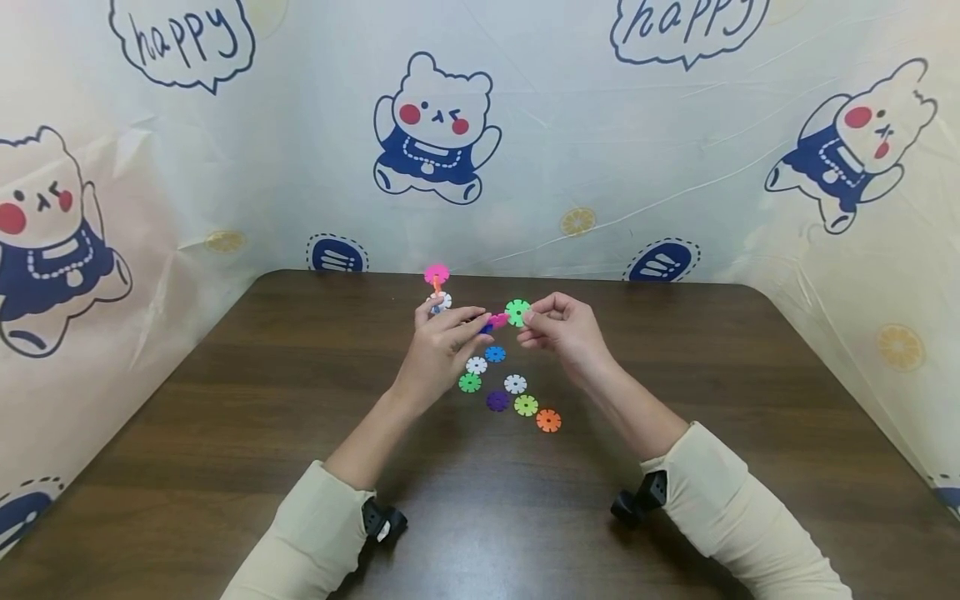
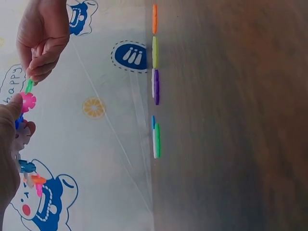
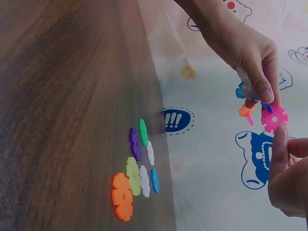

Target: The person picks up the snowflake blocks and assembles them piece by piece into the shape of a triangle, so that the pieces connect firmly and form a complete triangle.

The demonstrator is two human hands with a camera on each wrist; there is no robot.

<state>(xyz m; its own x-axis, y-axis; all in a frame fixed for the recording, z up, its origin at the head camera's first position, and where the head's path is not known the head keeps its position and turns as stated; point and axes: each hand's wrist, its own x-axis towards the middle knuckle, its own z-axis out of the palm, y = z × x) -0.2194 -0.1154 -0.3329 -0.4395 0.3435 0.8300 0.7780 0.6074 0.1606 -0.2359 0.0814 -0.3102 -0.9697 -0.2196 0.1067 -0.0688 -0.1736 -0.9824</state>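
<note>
My left hand (image 1: 438,354) grips a chain of slotted snowflake discs between thumb and fingers, held up over the table. At its far end is a pink disc (image 1: 437,273), joined to an orange disc (image 1: 437,286) and a white disc (image 1: 446,301). The near end has a blue disc (image 2: 19,120) and another pink disc (image 3: 275,119). My right hand (image 1: 570,333) pinches a green disc (image 1: 517,312) by its edge, its rim right at that near pink disc. Fingers hide the chain's middle.
Loose discs lie flat on the brown table (image 1: 480,517) below the hands: blue (image 1: 495,354), white (image 1: 515,384), green (image 1: 469,382), purple (image 1: 497,401), yellow-green (image 1: 526,406) and orange (image 1: 548,421). A patterned sheet (image 1: 540,150) hangs behind the table.
</note>
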